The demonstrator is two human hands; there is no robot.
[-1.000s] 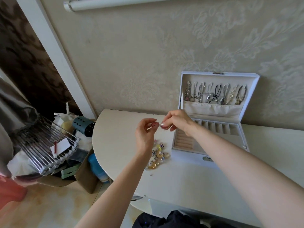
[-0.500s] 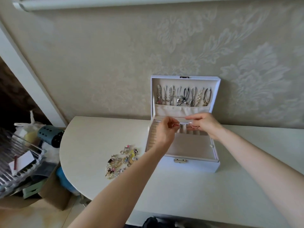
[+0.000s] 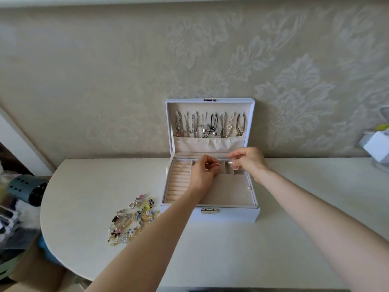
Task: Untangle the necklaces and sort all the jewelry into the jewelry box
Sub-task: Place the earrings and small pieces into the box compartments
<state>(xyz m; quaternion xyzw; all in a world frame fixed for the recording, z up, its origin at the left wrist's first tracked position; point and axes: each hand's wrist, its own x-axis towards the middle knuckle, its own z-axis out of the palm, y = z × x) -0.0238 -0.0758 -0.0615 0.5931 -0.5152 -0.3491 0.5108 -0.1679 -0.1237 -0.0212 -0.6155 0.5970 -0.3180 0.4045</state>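
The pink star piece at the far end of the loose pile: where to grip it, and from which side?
Probably pinch the pink star piece by its points, from above on its far side. It lies flat on the table at the edge of the pile, with bare tabletop beyond, so a pinch should miss its neighbours.

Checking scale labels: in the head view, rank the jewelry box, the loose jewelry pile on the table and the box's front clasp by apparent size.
1. jewelry box
2. jewelry pile
3. clasp
The pile lies slightly nearer the camera, yet the order is plain.
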